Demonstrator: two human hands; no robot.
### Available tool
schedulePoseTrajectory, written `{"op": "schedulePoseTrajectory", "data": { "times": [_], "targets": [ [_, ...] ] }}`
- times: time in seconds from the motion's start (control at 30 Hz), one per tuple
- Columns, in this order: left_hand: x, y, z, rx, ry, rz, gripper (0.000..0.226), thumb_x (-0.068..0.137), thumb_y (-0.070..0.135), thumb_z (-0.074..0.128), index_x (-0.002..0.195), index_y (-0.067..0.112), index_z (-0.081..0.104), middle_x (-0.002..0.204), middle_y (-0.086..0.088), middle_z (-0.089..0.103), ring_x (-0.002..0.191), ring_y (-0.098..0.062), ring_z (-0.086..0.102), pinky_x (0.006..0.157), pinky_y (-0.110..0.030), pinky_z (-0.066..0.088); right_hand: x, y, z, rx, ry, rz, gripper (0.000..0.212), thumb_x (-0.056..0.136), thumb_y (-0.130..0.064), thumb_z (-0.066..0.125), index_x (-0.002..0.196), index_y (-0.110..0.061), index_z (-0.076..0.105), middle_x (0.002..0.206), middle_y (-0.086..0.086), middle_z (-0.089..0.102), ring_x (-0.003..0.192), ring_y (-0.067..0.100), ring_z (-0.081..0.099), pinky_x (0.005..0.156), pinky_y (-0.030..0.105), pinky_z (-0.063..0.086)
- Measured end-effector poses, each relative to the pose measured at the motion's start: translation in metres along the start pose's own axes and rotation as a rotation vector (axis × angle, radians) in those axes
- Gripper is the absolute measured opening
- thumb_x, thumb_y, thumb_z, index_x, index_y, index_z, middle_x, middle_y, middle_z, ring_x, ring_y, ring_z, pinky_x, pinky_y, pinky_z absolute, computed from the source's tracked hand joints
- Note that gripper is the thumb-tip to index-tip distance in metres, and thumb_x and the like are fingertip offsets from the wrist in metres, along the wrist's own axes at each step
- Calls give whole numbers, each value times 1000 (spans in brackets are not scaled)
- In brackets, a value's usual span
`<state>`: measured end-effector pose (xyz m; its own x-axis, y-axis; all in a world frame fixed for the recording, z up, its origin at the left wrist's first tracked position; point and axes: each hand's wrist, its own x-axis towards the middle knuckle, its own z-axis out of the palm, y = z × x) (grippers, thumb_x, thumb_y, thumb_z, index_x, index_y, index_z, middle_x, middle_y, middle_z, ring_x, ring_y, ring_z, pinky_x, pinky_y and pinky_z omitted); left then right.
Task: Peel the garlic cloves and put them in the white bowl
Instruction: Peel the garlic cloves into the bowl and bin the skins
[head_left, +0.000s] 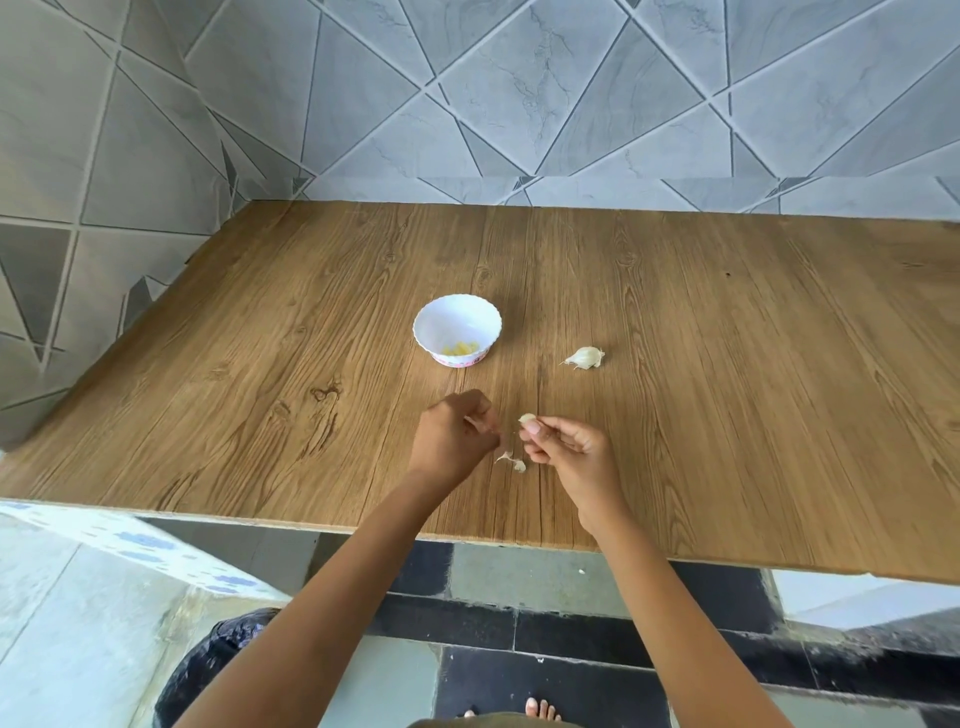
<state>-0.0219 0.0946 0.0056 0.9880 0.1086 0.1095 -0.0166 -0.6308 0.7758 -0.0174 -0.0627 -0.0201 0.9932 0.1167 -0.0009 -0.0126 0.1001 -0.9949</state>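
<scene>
Peeling in hand. Right hand (566, 454) pinches a small pale garlic clove (527, 418), held nearer the person than the white scalloped bowl (457, 312). Left hand (454, 439) is curled and seems to pinch a skin sliver (471, 421). An unpeeled garlic piece (585, 357) lies right of the bowl. Next, probably: strip the last skin and drop the clove into the bowl.

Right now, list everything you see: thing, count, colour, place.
table: one, brown, against wall
wall: grey tiles, behind table
bowl: one, white, mid-table
peeled cloves: few, yellowish, in bowl
garlic piece: one, whitish, right of bowl
clove: one, pale, pinched by right hand
peels: two scraps, pale, on table under clove
bag: one, black, on floor
foot: one, bare, on floor
left hand: one, near edge, fingers curled
right hand: one, beside it
</scene>
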Motion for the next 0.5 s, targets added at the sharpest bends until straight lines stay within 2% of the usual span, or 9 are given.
{"op": "schedulePoseTrajectory", "data": {
  "times": [0.07,0.13,0.2,0.3,0.43,0.5],
  "targets": [
    [2,4,-3,-161,-67,-4,17,77,4,74,87,16,68,77,5,67,67,-2,61,70,-19,52,0,0,0,1,-1,7,12,85,-9,65,93,-16,70,78,2,71,65,6,63,62,17,51],
    [4,6,-4,-290,-149,-32,19,80,4,73,94,15,70,85,-1,72,78,-13,68,77,-24,55,0,-1,1,-2,-8,12,12,86,-8,64,94,-15,70,78,0,71,67,6,64,63,18,52],
    [5,7,-5,-339,-163,-48,15,80,4,73,94,11,72,88,-6,73,82,-22,70,78,-29,57,0,-3,3,-1,-26,9,13,88,-6,61,93,-15,69,77,-3,72,68,5,65,63,18,51],
    [6,10,-6,-372,-136,-64,8,82,2,70,89,6,71,83,-12,72,73,-20,68,69,-25,57,0,-5,5,-54,-67,2,12,90,-10,59,92,-19,68,80,-2,71,69,4,66,64,18,52],
    [6,11,-9,-419,-99,-156,5,83,4,70,84,9,70,73,-9,69,63,-13,65,64,-23,55,1,-1,5,-250,-27,-105,15,90,-13,62,97,-25,66,86,-5,69,76,6,66,70,25,55],
    [6,11,-11,-423,-102,-191,5,82,5,72,86,7,69,73,-12,69,63,-15,65,64,-25,55,2,-2,4,-367,-22,-219,21,85,-11,69,103,-20,67,87,-9,66,79,4,63,70,17,53]
  ]
}}
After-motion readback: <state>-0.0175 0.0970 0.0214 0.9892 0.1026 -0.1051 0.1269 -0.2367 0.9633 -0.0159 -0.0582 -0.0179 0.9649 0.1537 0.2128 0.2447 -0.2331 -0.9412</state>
